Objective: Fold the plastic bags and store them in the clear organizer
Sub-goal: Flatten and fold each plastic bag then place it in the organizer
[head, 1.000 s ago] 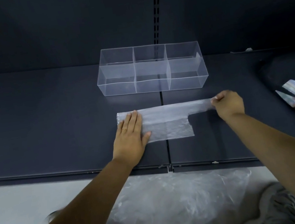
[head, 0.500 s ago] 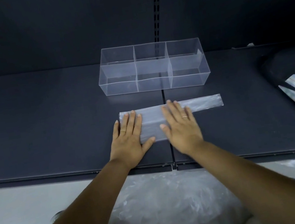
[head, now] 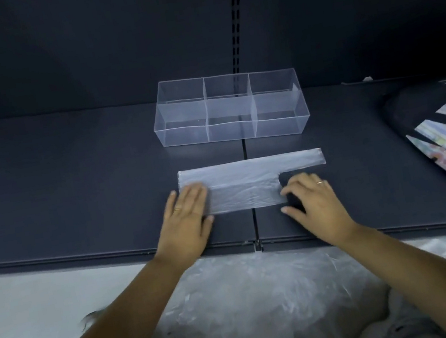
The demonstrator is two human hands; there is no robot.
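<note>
before the organizer (head: 232, 127), the bag (head: 246, 191) stretches left-right, handle rightward.

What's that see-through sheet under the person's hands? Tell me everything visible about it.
A thin, translucent plastic bag, faintly wrinkled, lying flat on the dark shelf as a long band. A narrower handle strip runs rightward along its far edge, leaving a notch at the near right. The left hand rests flat on its left end; fingers of the right hand touch its right edge. It lies in front of the clear organizer, not touching it.
</note>
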